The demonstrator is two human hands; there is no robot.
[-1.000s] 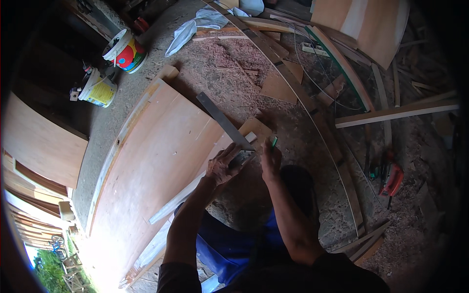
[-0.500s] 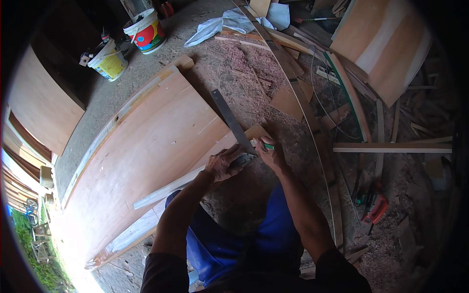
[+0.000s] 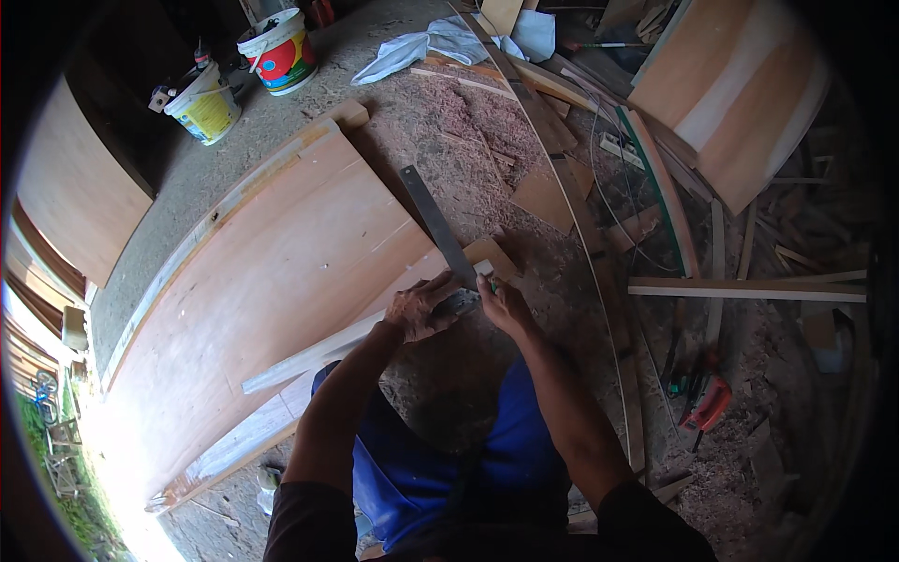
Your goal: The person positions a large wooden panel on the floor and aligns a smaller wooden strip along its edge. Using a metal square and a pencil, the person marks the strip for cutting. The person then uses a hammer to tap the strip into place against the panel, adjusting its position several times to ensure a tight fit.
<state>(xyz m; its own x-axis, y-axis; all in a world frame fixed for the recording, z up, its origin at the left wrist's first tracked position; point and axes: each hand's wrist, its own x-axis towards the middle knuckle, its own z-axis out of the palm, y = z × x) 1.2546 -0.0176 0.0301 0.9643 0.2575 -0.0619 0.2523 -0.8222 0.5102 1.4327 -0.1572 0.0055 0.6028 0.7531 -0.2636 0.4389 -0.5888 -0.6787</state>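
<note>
One half-curled left hand (image 3: 414, 311) holds a grey metal L-shaped square (image 3: 435, 221), likely stiff, best gripped under those fingers; the closed right hand (image 3: 507, 305) holds a slim green stick (image 3: 493, 285).

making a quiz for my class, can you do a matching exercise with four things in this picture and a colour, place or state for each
1. metal square
2. right hand
3. trousers
4. two buckets

A. at the upper left of the picture
B. with the left hand at its lower end
C. gripping a small green item
D. blue

Pairs: 1-B, 2-C, 3-D, 4-A
</note>
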